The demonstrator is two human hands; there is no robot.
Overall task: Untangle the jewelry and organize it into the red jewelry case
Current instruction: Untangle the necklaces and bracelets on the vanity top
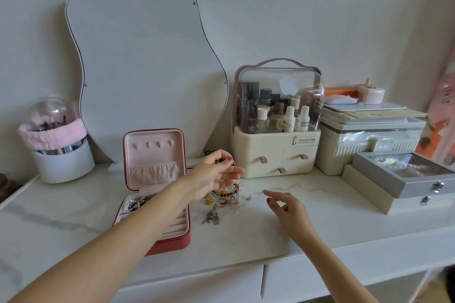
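The red jewelry case (157, 236) stands open on the white marble desk, its pink lid upright and a few pieces lying in its front-left compartment. A tangled pile of jewelry (222, 200) lies just right of the case. My left hand (211, 177) is raised over the pile and pinches a thin chain (232, 174) that hangs down toward it. My right hand (286, 206) hovers low to the right of the pile, its fingers pinching the chain's other end, which runs along the desk.
A wavy mirror (145, 69) leans behind the case. A cream cosmetics organizer (275, 155) stands right behind the pile. Grey and beige jewelry boxes (398, 179) sit at the right, a white brush holder (61, 162) at the left. The desk's front edge (246, 263) is near.
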